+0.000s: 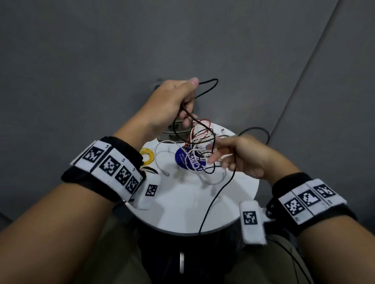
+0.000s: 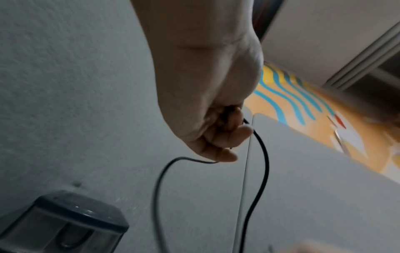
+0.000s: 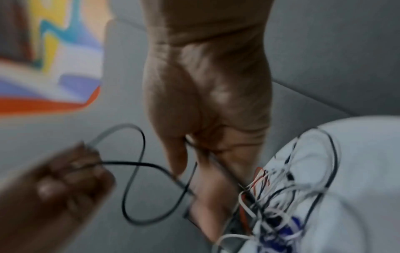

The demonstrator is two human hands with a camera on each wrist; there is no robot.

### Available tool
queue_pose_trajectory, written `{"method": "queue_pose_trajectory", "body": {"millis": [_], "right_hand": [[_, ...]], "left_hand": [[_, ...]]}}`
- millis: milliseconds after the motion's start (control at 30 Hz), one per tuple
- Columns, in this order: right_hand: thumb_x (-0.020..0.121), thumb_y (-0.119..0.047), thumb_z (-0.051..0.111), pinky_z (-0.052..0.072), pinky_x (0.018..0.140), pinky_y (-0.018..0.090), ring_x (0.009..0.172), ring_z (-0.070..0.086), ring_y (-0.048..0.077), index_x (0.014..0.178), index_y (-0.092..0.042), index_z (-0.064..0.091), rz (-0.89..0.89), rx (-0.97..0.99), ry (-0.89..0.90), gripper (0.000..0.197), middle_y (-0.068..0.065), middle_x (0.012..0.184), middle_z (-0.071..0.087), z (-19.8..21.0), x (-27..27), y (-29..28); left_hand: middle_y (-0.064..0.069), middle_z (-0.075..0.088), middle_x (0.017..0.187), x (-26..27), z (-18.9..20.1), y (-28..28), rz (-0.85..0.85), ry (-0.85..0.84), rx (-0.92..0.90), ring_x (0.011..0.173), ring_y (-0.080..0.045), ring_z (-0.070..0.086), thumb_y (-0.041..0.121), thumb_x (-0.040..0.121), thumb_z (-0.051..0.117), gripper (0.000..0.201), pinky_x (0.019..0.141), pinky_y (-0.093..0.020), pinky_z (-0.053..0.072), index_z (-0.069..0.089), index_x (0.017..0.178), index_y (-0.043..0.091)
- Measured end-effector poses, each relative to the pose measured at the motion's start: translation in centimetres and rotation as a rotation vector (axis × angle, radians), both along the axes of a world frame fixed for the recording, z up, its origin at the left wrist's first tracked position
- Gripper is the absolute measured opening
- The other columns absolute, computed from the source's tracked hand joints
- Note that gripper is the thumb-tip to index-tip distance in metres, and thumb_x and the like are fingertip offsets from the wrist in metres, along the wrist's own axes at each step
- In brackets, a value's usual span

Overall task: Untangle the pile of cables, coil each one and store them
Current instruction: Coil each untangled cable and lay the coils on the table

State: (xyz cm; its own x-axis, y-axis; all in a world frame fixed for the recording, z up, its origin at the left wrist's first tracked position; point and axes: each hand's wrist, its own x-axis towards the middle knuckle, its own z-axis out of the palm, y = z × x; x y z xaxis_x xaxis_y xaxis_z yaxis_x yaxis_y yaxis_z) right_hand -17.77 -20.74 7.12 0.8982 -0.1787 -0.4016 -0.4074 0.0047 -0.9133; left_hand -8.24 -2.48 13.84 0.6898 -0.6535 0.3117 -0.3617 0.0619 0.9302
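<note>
A tangle of white, red and black cables [image 1: 201,142] [image 3: 281,188] lies on a small round white table [image 1: 179,206] [image 3: 368,171]. My left hand [image 1: 189,103] [image 2: 225,133] is raised above the table's far edge and grips a black cable [image 1: 209,86] [image 2: 263,162], which loops out to the right of my fist. My right hand [image 1: 227,157] [image 3: 205,119] hovers over the tangle's right side. The same black cable [image 3: 134,171] runs between its thumb and blurred fingers, then hangs over the table's front edge.
A coiled yellow cable [image 1: 147,156] rests on the table's left side. A round blue label [image 1: 185,161] sits under the tangle. A clear container with a dark lid [image 2: 65,222] stands at the far edge, below my left hand. Grey floor surrounds the table.
</note>
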Motion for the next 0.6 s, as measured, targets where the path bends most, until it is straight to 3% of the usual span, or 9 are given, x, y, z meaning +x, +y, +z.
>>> {"method": "queue_pose_trajectory", "body": {"millis": [67,133,167,233,333,400,467,533,600], "right_hand": [[0.098,-0.042,0.059,0.055,0.063,0.025,0.07,0.071,0.018,0.105,-0.005,0.067,0.22,-0.357,0.131,0.038,0.012,0.091,0.078,-1.3,-0.6,0.2],[0.09,-0.06,0.063,0.057,0.082,0.033,0.087,0.075,0.013,0.1,-0.008,0.071,0.441,-0.645,0.269,0.053,0.003,0.092,0.079,-2.1,-1.2,-0.3],[0.085,-0.066,0.064,0.057,0.086,0.036,0.089,0.075,0.011,0.098,-0.009,0.072,0.509,-0.716,0.345,0.059,0.0,0.09,0.079,-2.3,-1.5,-0.6],[0.08,-0.071,0.066,0.059,0.081,0.035,0.085,0.075,0.014,0.097,-0.008,0.072,0.56,-0.793,0.477,0.066,0.001,0.086,0.079,-2.5,-2.0,-1.6],[0.093,-0.059,0.061,0.057,0.065,0.03,0.064,0.069,0.022,0.088,-0.003,0.07,0.538,-0.981,0.568,0.057,0.01,0.081,0.078,-1.5,-2.2,-2.5],[0.1,-0.037,0.059,0.054,0.064,0.028,0.062,0.067,0.022,0.085,-0.003,0.071,0.422,-1.153,0.405,0.039,0.01,0.082,0.078,0.7,-1.8,-2.4],[0.093,-0.017,0.06,0.052,0.074,0.031,0.085,0.069,0.028,0.091,-0.009,0.07,0.151,-1.19,0.0,0.012,0.008,0.092,0.074,2.8,-1.2,-1.8],[0.08,-0.008,0.062,0.053,0.083,0.034,0.099,0.064,0.026,0.102,-0.015,0.065,-0.052,-0.814,-0.423,0.024,0.003,0.102,0.067,4.7,-0.6,0.0],[0.073,-0.011,0.06,0.052,0.083,0.029,0.097,0.064,0.02,0.111,-0.012,0.063,0.007,-0.426,-0.62,0.038,0.003,0.105,0.069,6.3,-0.2,1.9]], "left_hand": [[-0.004,0.031,0.05,-1.2,0.2,0.9,-0.038,0.073,-0.051,0.038,-0.018,0.033,0.025,0.11,0.038,0.046,0.064,-0.039,0.055,0.034,0.065,0.017],[0.0,0.03,0.052,-1.8,0.2,1.7,-0.036,0.1,-0.107,0.042,-0.017,0.025,0.027,0.109,0.041,0.047,0.056,-0.039,0.036,0.033,0.063,0.019],[0.001,0.03,0.054,-1.9,0.1,2.1,-0.014,0.087,-0.122,0.048,-0.017,0.024,0.029,0.106,0.043,0.046,0.058,-0.044,0.024,0.034,0.062,0.021],[0.003,0.037,0.058,-1.7,-0.2,2.7,0.071,-0.009,-0.081,0.057,-0.017,0.028,0.036,0.102,0.045,0.043,0.062,-0.041,0.021,0.036,0.061,0.023],[0.002,0.045,0.06,-1.7,-0.5,2.7,0.094,-0.077,0.038,0.056,-0.013,0.036,0.035,0.108,0.04,0.045,0.055,-0.028,0.033,0.038,0.065,0.021],[0.002,0.039,0.058,-2.0,-0.5,2.3,0.04,-0.054,0.091,0.052,-0.012,0.036,0.03,0.111,0.037,0.044,0.052,-0.025,0.037,0.037,0.068,0.018],[0.004,0.034,0.055,-2.2,-0.4,1.7,0.002,-0.039,0.124,0.048,-0.012,0.036,0.029,0.111,0.037,0.044,0.053,-0.028,0.042,0.037,0.068,0.017],[0.008,0.033,0.052,-2.3,-0.3,1.2,-0.008,-0.046,0.155,0.043,-0.012,0.039,0.031,0.11,0.038,0.045,0.053,-0.03,0.041,0.039,0.067,0.016],[0.011,0.032,0.05,-2.6,0.0,0.7,-0.021,-0.038,0.155,0.041,-0.011,0.037,0.032,0.11,0.04,0.045,0.049,-0.028,0.04,0.041,0.068,0.017]]}}
